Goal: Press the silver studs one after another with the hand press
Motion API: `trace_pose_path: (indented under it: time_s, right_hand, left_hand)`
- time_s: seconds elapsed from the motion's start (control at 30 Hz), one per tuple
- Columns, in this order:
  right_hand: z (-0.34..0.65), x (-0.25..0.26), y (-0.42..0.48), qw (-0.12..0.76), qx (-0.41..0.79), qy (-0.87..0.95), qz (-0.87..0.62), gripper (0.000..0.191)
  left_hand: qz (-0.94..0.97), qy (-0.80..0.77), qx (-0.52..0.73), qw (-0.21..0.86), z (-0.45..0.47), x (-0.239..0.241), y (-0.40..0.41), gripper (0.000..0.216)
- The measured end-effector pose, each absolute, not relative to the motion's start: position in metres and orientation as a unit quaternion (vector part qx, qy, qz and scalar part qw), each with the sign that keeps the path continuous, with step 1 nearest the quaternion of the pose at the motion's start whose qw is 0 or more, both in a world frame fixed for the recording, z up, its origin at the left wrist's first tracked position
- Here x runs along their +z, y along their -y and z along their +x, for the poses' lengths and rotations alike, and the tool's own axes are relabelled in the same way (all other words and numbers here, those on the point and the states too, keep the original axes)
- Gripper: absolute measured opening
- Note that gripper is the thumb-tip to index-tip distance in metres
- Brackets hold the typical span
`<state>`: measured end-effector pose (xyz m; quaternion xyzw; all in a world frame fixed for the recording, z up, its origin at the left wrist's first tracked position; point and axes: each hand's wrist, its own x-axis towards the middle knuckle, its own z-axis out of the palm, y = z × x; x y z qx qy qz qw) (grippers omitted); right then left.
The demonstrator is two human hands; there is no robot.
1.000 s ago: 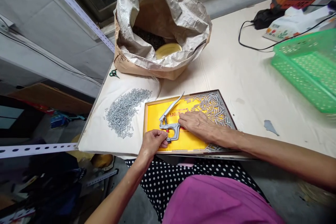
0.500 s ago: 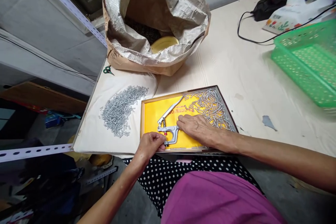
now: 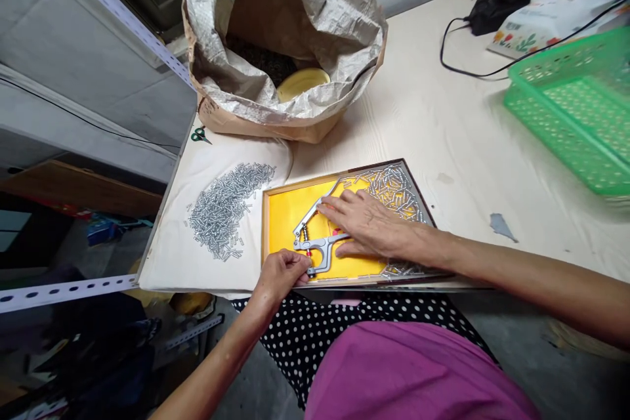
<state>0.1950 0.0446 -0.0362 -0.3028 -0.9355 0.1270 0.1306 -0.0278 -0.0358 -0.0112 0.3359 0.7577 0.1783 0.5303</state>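
Observation:
Grey metal snap-fastener pliers (image 3: 323, 244) lie in a shallow tray (image 3: 266, 230) with a yellow bottom, their handles spread apart. A spring and a red tip show between the jaws. At the lower jaw, my left hand (image 3: 285, 270) is closed in a pinch; what its fingertips hold, if anything, is too small to make out. My right hand (image 3: 367, 224) is open over the handles, its fingers stretched across the upper handle and its thumb apart below the lower one. Small silvery metal tubes (image 3: 398, 193) are heaped at the tray's right end, partly hidden by my right hand.
Left of the tray, a pile of similar small silvery pieces (image 3: 219, 213) lies on white cloth. Green-handled scissors (image 3: 199, 135) are behind it. A large open sack (image 3: 290, 128) with a yellow bowl (image 3: 304, 84) stands at the back. A green basket (image 3: 566, 138) sits at right.
My right hand has moved up from the lower handle and spread its fingers over the upper handle. My left hand stays pinched at the lower jaw. The whole view has shifted slightly.

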Motion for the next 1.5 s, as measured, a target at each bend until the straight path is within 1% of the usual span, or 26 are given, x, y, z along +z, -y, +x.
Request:
trace_pose_path:
  time_s: [0.03,0.07,0.1,0.13,0.27,0.37,0.43,0.53,0.6,0.7,0.73,0.77,0.83,0.87,0.9,0.97,1.03,1.07,1.17,1.2,1.3,1.37,1.43,1.5]
  right_hand:
    - [0.197,-0.033,-0.052,0.131,0.113,0.938,-0.302,0.078]
    - [0.198,-0.032,-0.059,0.127,0.100,0.940,-0.300,0.087]
    - [0.199,-0.031,-0.066,0.120,0.089,0.943,-0.296,0.092]
    - [0.199,-0.031,-0.073,0.108,0.084,0.948,-0.289,0.092]
    - [0.194,-0.031,-0.090,0.051,0.078,0.961,-0.260,0.080]
    - [0.190,-0.025,-0.090,0.010,0.067,0.964,-0.257,0.078]
    - [0.189,-0.021,-0.086,-0.006,0.068,0.963,-0.260,0.073]
    - [0.190,-0.020,-0.079,-0.002,0.078,0.960,-0.267,0.063]
    - [0.191,-0.021,-0.074,0.007,0.087,0.958,-0.274,0.056]
    - [0.193,-0.023,-0.068,0.030,0.094,0.955,-0.280,0.049]
    - [0.193,-0.022,-0.067,0.039,0.095,0.954,-0.280,0.050]
    - [0.194,-0.021,-0.065,0.047,0.097,0.954,-0.280,0.051]
    - [0.194,-0.016,-0.061,0.056,0.103,0.953,-0.279,0.054]
    - [0.194,-0.014,-0.059,0.059,0.105,0.952,-0.281,0.055]
    - [0.194,-0.011,-0.057,0.062,0.106,0.951,-0.285,0.056]
    - [0.194,-0.008,-0.053,0.065,0.098,0.948,-0.296,0.059]
    - [0.193,-0.010,-0.049,0.068,0.080,0.946,-0.306,0.058]
    - [0.192,-0.012,-0.048,0.071,0.068,0.946,-0.310,0.051]
    - [0.188,-0.023,-0.048,0.074,0.040,0.944,-0.318,0.017]
    - [0.187,-0.028,-0.048,0.075,0.039,0.944,-0.319,0.013]
    - [0.183,-0.040,-0.048,0.068,0.062,0.946,-0.310,0.017]
    - [0.180,-0.046,-0.047,0.056,0.084,0.944,-0.313,0.018]
    - [0.178,-0.049,-0.045,0.045,0.101,0.940,-0.323,0.017]
    - [0.178,-0.047,-0.046,0.047,0.099,0.934,-0.340,0.016]
  left_hand:
    - [0.336,-0.758,0.175,0.531,-0.028,-0.011,0.036,0.027]
    - [0.336,-0.757,0.173,0.533,-0.029,-0.011,0.036,0.027]
    - [0.337,-0.757,0.171,0.533,-0.029,-0.011,0.036,0.028]
    - [0.337,-0.758,0.169,0.533,-0.028,-0.011,0.036,0.028]
    - [0.340,-0.762,0.169,0.524,-0.026,-0.010,0.035,0.026]
    - [0.337,-0.767,0.168,0.520,-0.024,-0.009,0.033,0.022]
    - [0.335,-0.769,0.162,0.520,-0.024,-0.009,0.033,0.018]
    - [0.364,-0.768,0.134,0.510,-0.025,-0.007,0.037,0.015]
    - [0.441,-0.766,0.113,0.454,-0.024,-0.005,0.042,0.017]
    - [0.618,-0.729,0.126,0.265,-0.015,-0.005,0.042,0.014]
    - [0.671,-0.699,0.135,0.207,-0.010,-0.006,0.039,0.021]
    - [0.714,-0.665,0.139,0.167,-0.004,-0.008,0.034,0.035]
    - [0.778,-0.599,0.121,0.146,0.005,-0.013,0.019,0.059]
    - [0.796,-0.576,0.107,0.150,0.008,-0.016,0.012,0.063]
    - [0.807,-0.561,0.092,0.156,0.010,-0.019,0.004,0.063]
    - [0.815,-0.551,0.076,0.163,0.008,-0.024,-0.005,0.060]
    - [0.813,-0.554,0.091,0.154,0.003,-0.028,-0.009,0.061]
    - [0.812,-0.554,0.107,0.148,0.001,-0.029,-0.009,0.061]
    - [0.811,-0.551,0.148,0.128,-0.004,-0.032,-0.006,0.050]
    - [0.812,-0.550,0.150,0.123,-0.003,-0.032,-0.005,0.043]
    - [0.816,-0.554,0.120,0.117,0.000,-0.032,-0.005,0.020]
    - [0.815,-0.561,0.090,0.114,0.002,-0.032,-0.007,0.010]
    - [0.810,-0.572,0.066,0.110,0.004,-0.032,-0.009,0.008]
    - [0.803,-0.582,0.057,0.109,0.005,-0.032,-0.008,0.011]
